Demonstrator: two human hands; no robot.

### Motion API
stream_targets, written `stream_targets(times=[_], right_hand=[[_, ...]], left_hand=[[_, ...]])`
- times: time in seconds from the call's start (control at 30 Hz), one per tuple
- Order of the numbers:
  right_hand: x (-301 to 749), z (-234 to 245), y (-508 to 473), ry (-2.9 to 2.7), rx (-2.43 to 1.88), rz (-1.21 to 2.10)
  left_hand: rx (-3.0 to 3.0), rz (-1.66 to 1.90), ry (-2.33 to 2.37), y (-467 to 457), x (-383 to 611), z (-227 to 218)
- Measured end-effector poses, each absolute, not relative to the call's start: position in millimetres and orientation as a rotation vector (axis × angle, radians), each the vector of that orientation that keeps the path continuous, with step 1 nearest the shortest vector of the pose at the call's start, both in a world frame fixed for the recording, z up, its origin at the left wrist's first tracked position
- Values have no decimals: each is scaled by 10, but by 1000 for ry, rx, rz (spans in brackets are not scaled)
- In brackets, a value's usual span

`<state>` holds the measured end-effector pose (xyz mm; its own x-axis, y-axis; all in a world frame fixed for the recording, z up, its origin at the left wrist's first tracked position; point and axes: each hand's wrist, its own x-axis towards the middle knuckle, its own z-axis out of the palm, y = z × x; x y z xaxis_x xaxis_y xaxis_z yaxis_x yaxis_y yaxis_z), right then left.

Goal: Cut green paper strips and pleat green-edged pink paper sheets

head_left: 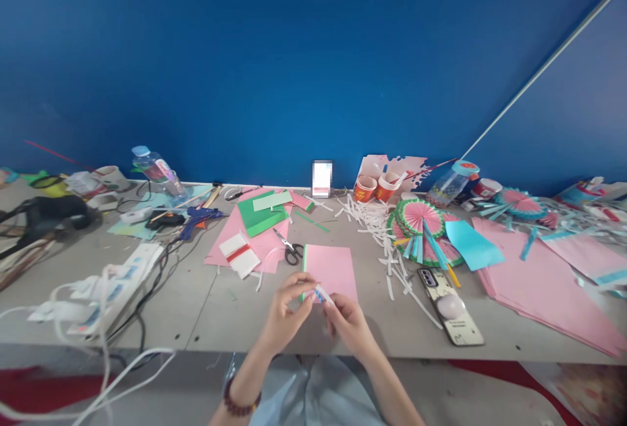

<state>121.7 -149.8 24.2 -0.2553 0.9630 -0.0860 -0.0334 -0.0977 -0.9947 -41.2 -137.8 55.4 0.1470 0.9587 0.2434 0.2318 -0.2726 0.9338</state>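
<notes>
A deep blue wall [294, 53] rises behind a long grey bench [215, 321]; a white strip [539, 75] runs diagonally at the right, red floor [29, 387] shows below

**Open lane to the left, clutter ahead and right**

Bare surface [210, 311] lies open between the power strip [125, 276] with its cables [147, 295] and the left hand [285, 311]. Just ahead of both hands, a pink card [332, 270] and scissors [292, 251] block the way. Beyond the right hand [349, 323], a phone [450, 305], loose paper strips [386, 243] and stacked pink sheets [543, 289] crowd the surface.
</notes>
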Motion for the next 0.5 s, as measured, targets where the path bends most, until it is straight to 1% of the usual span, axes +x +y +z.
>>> stream_targets(times=[0.1, 0.2, 0.37, 0.5], right_hand=[[1224, 183, -1515, -1429, -1203, 1322], [1225, 154, -1527, -1423, -1248, 1227], [1227, 91, -1530, -1397, -1247, 1172], [1231, 28, -1534, -1304, -1229, 1227]], left_hand=[[1640, 1134, 1187, -1428, -371, 639], [1695, 1138, 1159, -1449, -333, 683], [1821, 1238, 1116, -1449, -296, 674], [1882, 1340, 1149, -1446, -287, 621]])
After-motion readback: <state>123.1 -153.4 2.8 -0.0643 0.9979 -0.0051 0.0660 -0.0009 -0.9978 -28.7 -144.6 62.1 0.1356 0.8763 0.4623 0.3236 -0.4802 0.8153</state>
